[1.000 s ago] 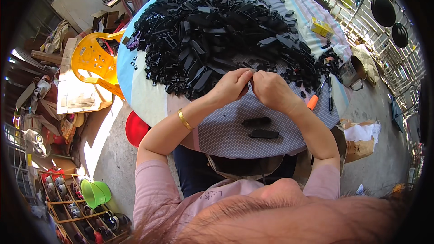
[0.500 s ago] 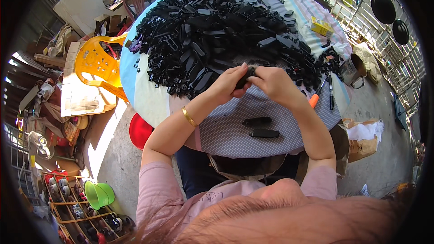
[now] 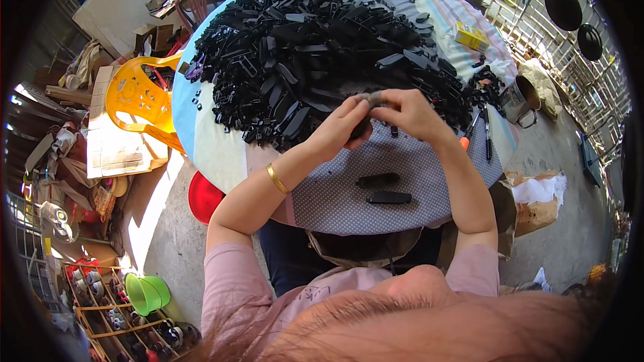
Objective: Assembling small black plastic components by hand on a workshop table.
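Above the near part of the table, my left hand (image 3: 341,126) is closed around a black plastic piece (image 3: 361,127), mostly hidden by the fingers. My right hand (image 3: 408,114) meets it, thumb and fingers pinched at the piece's upper end; the exact grip is hard to see. Two long black plastic parts (image 3: 389,198) lie side by side on the dotted cloth, nearer to me. Just beyond my hands spreads a large heap of black plastic parts (image 3: 302,60), long casings mixed with small bits.
The round table (image 3: 228,154) has a striped, dotted cloth. Right of my forearm are an orange-handled tool (image 3: 464,143) and a black pen-like tool (image 3: 488,141). A yellow box (image 3: 471,37) and a metal mug (image 3: 520,100) sit farther right. A yellow chair (image 3: 137,97) stands at left.
My right hand has shifted slightly up and bent over the piece's top end. A small black bit now shows below it on the cloth. The whole view has moved slightly left.
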